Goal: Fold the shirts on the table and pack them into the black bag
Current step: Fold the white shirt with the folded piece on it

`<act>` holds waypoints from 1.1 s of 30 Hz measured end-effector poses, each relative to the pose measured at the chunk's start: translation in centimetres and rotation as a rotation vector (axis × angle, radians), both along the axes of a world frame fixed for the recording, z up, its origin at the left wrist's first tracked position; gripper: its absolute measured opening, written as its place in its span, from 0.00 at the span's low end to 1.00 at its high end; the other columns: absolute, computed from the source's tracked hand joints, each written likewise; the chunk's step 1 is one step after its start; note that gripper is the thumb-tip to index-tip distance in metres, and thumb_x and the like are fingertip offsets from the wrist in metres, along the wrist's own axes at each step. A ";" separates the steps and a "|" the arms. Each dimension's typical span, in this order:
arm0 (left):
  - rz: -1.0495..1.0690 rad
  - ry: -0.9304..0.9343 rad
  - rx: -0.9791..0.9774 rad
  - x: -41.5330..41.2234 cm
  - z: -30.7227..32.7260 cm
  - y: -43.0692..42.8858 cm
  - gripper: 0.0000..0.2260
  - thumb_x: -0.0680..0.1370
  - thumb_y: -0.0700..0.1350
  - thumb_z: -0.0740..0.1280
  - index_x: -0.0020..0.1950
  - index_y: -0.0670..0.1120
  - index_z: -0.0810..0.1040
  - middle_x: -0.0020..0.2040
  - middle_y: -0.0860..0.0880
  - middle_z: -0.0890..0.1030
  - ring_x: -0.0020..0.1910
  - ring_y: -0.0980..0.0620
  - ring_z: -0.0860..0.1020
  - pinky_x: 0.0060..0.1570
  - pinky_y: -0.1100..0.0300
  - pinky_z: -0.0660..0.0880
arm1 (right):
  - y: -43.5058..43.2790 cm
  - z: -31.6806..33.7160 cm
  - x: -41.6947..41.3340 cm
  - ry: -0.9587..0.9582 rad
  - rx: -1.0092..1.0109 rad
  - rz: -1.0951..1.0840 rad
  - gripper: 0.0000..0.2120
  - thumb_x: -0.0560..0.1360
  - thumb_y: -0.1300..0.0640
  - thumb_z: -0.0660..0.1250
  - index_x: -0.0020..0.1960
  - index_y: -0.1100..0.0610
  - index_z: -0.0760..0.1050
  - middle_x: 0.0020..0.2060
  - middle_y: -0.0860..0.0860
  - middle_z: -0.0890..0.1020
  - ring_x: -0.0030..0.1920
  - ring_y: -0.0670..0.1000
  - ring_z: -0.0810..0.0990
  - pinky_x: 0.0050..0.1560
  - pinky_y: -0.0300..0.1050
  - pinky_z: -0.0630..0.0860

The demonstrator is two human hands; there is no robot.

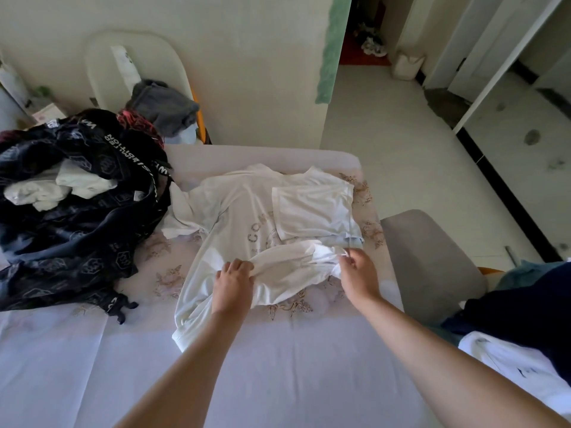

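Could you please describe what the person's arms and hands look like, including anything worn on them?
Both arms are bare as far as the picture shows: no sleeve covers the left forearm or the right forearm. The left hand and the right hand wear no gloves, and no watch, bracelet or ring shows on either.

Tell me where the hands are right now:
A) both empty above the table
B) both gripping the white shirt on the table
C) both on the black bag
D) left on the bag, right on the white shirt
B: the left hand and the right hand each grip the bunched lower part of the white shirt, while the black bag lies apart at the left, untouched.
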State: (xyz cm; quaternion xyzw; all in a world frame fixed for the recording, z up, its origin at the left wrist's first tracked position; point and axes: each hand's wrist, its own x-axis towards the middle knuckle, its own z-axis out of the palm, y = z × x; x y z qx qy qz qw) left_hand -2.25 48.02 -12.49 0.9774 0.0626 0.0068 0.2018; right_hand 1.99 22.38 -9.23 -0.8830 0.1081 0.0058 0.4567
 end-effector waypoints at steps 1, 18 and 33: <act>0.019 0.010 -0.007 0.2 0.1 0.2 0.09 0.71 0.36 0.73 0.50 0.42 0.81 0.47 0.45 0.80 0.49 0.40 0.77 0.45 0.49 0.73 | -0.5 0.4 0.3 0.029 0.035 -0.099 0.15 0.78 0.60 0.62 0.33 0.60 0.67 0.30 0.51 0.72 0.34 0.53 0.70 0.35 0.48 0.64; -0.011 0.176 -0.287 2.1 4.5 1.0 0.19 0.70 0.29 0.56 0.52 0.45 0.80 0.49 0.46 0.77 0.48 0.44 0.76 0.45 0.55 0.73 | 3.0 -0.7 0.7 0.221 -0.814 0.508 0.25 0.78 0.52 0.64 0.74 0.49 0.64 0.51 0.50 0.83 0.53 0.55 0.80 0.58 0.53 0.68; -0.297 1.040 -0.330 -4.3 8.4 -0.6 0.18 0.78 0.42 0.68 0.68 0.51 0.76 0.59 0.52 0.81 0.53 0.58 0.81 0.52 0.65 0.79 | 0.6 5.2 -4.1 0.922 -0.526 0.877 0.09 0.70 0.50 0.66 0.44 0.54 0.82 0.41 0.50 0.84 0.41 0.53 0.85 0.47 0.45 0.79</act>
